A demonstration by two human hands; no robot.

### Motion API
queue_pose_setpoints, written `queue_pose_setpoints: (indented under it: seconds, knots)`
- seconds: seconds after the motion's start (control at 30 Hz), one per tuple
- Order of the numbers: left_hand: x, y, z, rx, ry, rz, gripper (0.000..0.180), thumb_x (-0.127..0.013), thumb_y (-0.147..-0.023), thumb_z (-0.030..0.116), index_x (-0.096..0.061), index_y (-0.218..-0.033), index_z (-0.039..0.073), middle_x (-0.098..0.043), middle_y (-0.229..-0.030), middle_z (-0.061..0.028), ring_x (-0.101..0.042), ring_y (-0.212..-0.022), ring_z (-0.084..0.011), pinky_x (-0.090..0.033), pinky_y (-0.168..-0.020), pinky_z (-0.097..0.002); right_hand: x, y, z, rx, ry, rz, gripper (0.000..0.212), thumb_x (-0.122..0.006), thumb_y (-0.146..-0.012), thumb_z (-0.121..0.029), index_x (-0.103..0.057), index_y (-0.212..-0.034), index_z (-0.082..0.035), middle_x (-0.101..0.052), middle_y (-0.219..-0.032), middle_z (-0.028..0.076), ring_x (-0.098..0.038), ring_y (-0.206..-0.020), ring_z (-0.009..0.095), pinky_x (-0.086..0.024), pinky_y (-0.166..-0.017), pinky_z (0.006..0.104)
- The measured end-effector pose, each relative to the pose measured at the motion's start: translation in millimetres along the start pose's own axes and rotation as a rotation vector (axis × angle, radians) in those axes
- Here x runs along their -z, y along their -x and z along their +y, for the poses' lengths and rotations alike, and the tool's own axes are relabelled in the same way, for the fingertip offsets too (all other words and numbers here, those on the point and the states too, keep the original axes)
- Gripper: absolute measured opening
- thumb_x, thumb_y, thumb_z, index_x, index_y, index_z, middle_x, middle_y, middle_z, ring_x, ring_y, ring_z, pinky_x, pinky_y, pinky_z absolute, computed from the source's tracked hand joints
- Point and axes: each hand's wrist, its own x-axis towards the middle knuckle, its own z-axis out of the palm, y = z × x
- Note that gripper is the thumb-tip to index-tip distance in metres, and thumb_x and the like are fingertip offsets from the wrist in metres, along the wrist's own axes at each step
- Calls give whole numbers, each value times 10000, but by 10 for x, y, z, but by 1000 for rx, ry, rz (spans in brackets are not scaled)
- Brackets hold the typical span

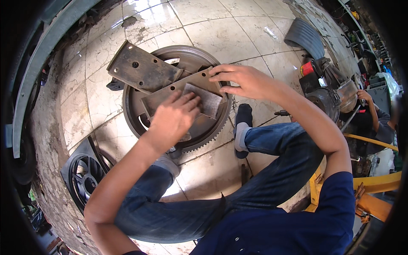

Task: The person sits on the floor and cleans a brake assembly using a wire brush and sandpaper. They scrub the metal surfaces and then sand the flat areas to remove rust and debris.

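A large toothed metal wheel [199, 53], like a flywheel, lies flat on the tiled floor in front of me. Across it rests a channel-shaped metal bracket [163, 98] with holes along its edge. On that bracket lies a greyish rectangular sheet, like sandpaper [206, 101]. My left hand [174, 117] is over the bracket, its slightly blurred fingers stretched out at the sheet's left edge. My right hand [246, 80] grips the bracket's far right end, fingers over the top corner and thumb lower down. A second holed bracket [138, 63] leans on the wheel's left side.
A black fan [87, 176] stands at the left. Toward the right are a ribbed grey curved piece [305, 37], a greasy machine part [325, 95] and a yellow frame [378, 182]. Another person's hand [363, 95] is at the far right. My feet flank the wheel's near side.
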Motion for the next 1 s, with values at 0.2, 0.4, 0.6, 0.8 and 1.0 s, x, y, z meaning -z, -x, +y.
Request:
queue_pose_setpoints:
  seconds: [0.2,0.4,0.6,0.8,1.0]
  knots:
    - [51,-47,-96,67,-25,-3,238,-601,-832,121,-686,-1043,53,-681,-1191,-87,-599,-1194,-242,-424,-1064,-461,-70,25,-8,4,75,-10,364,-646,-928,-257,-627,-1251,-90,-465,-1470,23,-579,-1197,276,-499,-991,426]
    - [33,-94,-21,79,-51,-5,269,-642,-828,117,-687,-1088,66,-670,-1178,-63,-596,-1162,-232,-417,-1061,-453,-136,71,6,62,153,7,398,-649,-927,-284,-626,-1278,-99,-432,-1496,62,-529,-1241,313,-464,-1036,422]
    - [96,-110,-107,40,-15,-45,275,-679,-805,103,-692,-1079,86,-665,-1175,-34,-589,-1141,-219,-405,-1065,-445,-178,71,-41,53,188,4,506,-633,-931,-401,-580,-1344,-114,-421,-1502,94,-410,-1355,311,-376,-1115,464]
    - [110,-39,-233,156,207,142,164,-678,-834,65,-699,-997,71,-698,-1059,-53,-629,-1047,-261,-431,-1027,-460,-150,106,-284,14,257,55,731,-570,-896,-629,-487,-1438,-145,-412,-1509,95,-328,-1426,298,-300,-1154,523]
    - [238,-141,-100,143,312,264,97,-716,-828,97,-666,-903,61,-694,-961,-77,-651,-946,-263,-434,-1010,-458,-173,58,-356,178,212,166,602,-674,-892,-452,-554,-1368,-103,-575,-1347,82,-469,-1318,260,-328,-1139,443]
